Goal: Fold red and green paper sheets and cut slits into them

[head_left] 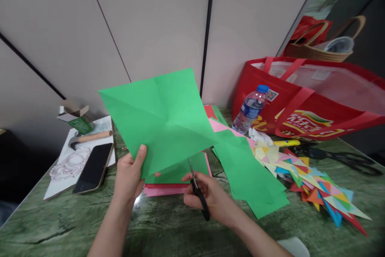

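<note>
My left hand (130,173) pinches a creased green sheet of paper (162,116) by its lower left corner, thumb in front and the other fingers mostly behind it. The sheet is held up off the table. In my right hand (207,195) is a pair of black-handled scissors (199,197), the blades pointing up just below the sheet's lower edge and apart from it. Beneath lies a stack of coloured paper (168,190) in green, red and pink. To the right, cut green paper pieces (249,168) lie overlapping.
A water bottle (251,108) stands by a red shopping bag (300,96) on the right. Folded coloured paper pieces (325,189) and larger black scissors (339,156) lie nearby. Leftward are a phone (94,168), a small green box (78,122) and beaded strands (70,164).
</note>
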The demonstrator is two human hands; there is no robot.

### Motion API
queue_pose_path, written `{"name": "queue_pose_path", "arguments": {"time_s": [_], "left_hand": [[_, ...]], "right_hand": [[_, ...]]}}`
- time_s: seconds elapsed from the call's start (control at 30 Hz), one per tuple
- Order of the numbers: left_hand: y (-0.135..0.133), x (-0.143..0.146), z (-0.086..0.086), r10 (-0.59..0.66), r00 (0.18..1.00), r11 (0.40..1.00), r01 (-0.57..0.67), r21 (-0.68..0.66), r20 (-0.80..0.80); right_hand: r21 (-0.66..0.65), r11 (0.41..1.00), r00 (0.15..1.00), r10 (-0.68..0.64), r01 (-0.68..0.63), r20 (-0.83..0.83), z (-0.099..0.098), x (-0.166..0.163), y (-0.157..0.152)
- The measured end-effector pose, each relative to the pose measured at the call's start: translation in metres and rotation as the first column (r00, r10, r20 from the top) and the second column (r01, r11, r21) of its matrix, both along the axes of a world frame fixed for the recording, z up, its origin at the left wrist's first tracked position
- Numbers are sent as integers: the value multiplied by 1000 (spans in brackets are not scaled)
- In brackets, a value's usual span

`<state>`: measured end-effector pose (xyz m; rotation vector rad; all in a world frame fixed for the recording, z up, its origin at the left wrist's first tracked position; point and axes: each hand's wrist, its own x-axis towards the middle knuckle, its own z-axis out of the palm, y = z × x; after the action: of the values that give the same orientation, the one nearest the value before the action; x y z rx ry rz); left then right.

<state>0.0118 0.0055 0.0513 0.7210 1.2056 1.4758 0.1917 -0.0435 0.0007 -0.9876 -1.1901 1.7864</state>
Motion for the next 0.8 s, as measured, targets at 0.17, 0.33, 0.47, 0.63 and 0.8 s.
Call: {"name": "queue_pose_path", "arguments": {"time_s": [0.17, 0.33, 0.47, 0.63, 0.8], "left_hand": [[-4, 11, -7, -41, 999, 999, 41, -22, -1], [-6, 16, -12, -76, 997, 997, 75, -36, -27], [-6, 15, -12, -78, 996, 996, 77, -39, -33], [-6, 15, -8, -74, 996, 996, 72, -47, -50], [-7, 16, -7, -57, 996, 997, 54, -51, -63]], "right_hand": [[-14, 1000, 1000, 17, -18, -24, 0, 2, 0], [-32, 999, 999, 11, -12, -45, 0, 5, 1], [-17, 1000, 999, 13, -13, -32, 1, 7, 2], [-13, 1000, 1000, 17, -17, -9, 2, 8, 2], [5, 1000, 1000, 25, -25, 6, 4, 8, 1]]}}
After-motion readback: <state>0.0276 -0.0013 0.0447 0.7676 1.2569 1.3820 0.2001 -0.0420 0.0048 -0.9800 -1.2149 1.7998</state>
